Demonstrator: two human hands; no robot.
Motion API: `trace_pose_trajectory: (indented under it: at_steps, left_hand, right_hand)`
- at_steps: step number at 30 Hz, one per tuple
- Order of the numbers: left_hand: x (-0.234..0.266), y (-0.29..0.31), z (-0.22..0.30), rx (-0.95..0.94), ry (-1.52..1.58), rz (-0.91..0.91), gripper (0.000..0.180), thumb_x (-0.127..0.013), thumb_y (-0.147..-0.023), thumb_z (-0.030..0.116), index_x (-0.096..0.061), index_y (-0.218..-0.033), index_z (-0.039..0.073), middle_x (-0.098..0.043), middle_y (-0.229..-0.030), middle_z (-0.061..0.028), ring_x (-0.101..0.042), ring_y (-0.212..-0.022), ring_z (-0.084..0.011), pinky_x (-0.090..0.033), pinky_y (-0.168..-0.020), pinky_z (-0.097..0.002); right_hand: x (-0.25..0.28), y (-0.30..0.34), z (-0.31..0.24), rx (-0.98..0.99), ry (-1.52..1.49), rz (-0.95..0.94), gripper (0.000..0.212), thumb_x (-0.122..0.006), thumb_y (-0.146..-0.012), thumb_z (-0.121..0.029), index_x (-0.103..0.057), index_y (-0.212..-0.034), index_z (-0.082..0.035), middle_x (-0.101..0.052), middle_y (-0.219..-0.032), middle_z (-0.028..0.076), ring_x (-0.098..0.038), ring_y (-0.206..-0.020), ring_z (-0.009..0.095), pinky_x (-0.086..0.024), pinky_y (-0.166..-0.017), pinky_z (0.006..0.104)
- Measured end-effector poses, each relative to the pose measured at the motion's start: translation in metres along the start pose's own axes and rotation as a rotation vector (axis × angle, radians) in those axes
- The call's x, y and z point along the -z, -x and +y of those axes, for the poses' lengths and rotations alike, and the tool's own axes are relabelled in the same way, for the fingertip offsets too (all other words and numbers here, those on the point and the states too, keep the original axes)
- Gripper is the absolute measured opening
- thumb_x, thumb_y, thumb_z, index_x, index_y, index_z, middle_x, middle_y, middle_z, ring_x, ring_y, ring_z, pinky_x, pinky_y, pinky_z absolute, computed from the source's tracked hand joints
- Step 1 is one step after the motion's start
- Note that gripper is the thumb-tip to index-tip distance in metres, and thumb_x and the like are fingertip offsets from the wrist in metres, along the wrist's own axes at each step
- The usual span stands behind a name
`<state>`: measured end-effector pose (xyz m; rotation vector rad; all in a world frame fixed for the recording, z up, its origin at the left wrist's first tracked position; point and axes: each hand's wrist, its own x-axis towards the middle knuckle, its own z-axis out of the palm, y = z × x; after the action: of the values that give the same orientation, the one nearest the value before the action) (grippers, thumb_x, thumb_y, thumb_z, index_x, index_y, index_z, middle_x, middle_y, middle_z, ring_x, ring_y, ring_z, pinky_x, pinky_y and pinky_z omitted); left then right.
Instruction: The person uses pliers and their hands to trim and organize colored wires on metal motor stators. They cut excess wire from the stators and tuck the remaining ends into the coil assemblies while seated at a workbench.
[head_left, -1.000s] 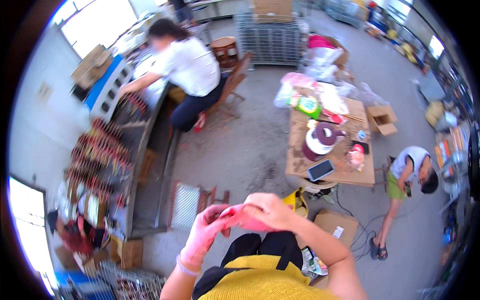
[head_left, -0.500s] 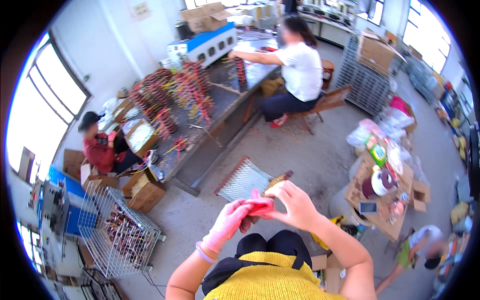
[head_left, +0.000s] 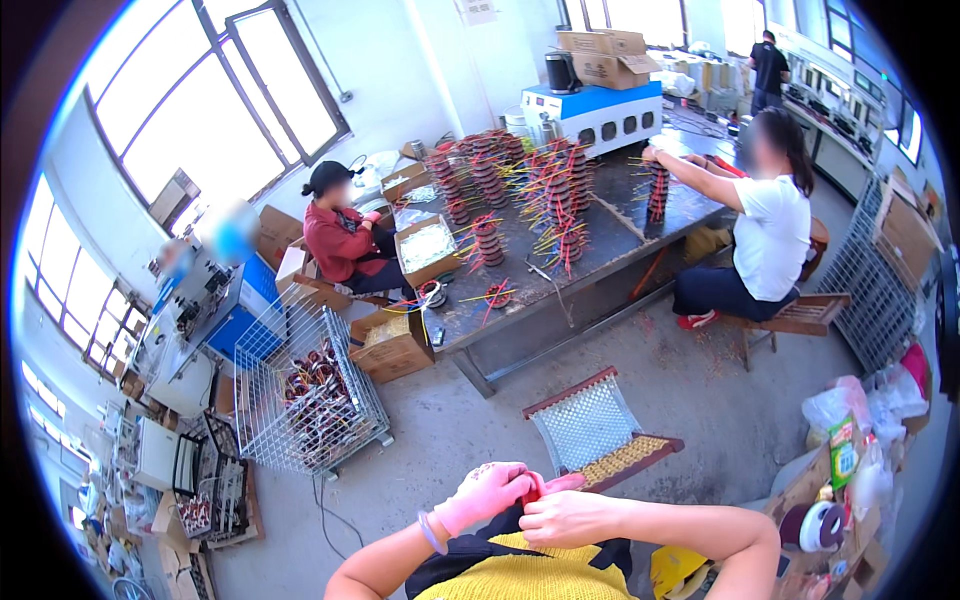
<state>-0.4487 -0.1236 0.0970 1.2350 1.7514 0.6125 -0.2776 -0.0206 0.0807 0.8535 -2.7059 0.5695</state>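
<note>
Low in front of my yellow knit top, both hands meet at a pink glove [head_left: 562, 483] with a red patch showing at its near part. My left hand [head_left: 484, 494] wears a pink glove of its own, with a pale purple band [head_left: 432, 533] at the wrist. Its fingers are closed on the loose glove's edge. My bare right hand [head_left: 568, 519] is curled into a fist against the same glove, its knuckles facing up. Part of the glove is hidden behind the fingers.
Beyond my hands stands a chair with a woven seat [head_left: 590, 430]. A wire cage [head_left: 310, 390] holds wound coils. Two people sit at a long metal table [head_left: 610, 262] with stacked coils and a blue-white machine [head_left: 590, 115]. At right is a cluttered wooden table [head_left: 800, 540].
The view has swung to the left. My hands sit lower and closer to my body, and my right hand's raised fingers have curled into a fist on the glove.
</note>
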Motion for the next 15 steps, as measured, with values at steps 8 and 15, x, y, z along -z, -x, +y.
trace_pose_trajectory:
  at_steps: [8,15]
  left_hand:
    - [-0.009,-0.041,-0.069,-0.153,-0.724,0.401,0.014,-0.069,-0.084,0.023,-0.063,-0.079,0.011,-0.061,-0.079,-0.0071,-0.065,-0.067,-0.0259,-0.052,-0.058,-0.0384]
    - [0.117,-0.119,-0.106,-0.696,-0.313,0.489,0.031,-0.081,-0.072,0.013,-0.066,-0.098,0.006,-0.068,-0.096,-0.01,-0.068,-0.078,-0.0292,-0.055,-0.066,-0.039]
  right_hand:
    - [-0.051,-0.029,0.099,-0.95,-0.662,0.448,0.029,-0.042,-0.097,-0.001,-0.058,-0.12,0.003,-0.064,-0.12,0.018,-0.066,-0.108,0.029,-0.052,-0.092,0.0326]
    - [-0.137,-0.088,0.218,-1.103,-0.876,1.161,0.034,-0.046,-0.1,-0.006,-0.057,-0.132,0.0,-0.061,-0.133,0.014,-0.061,-0.12,0.027,-0.048,-0.1,0.0378]
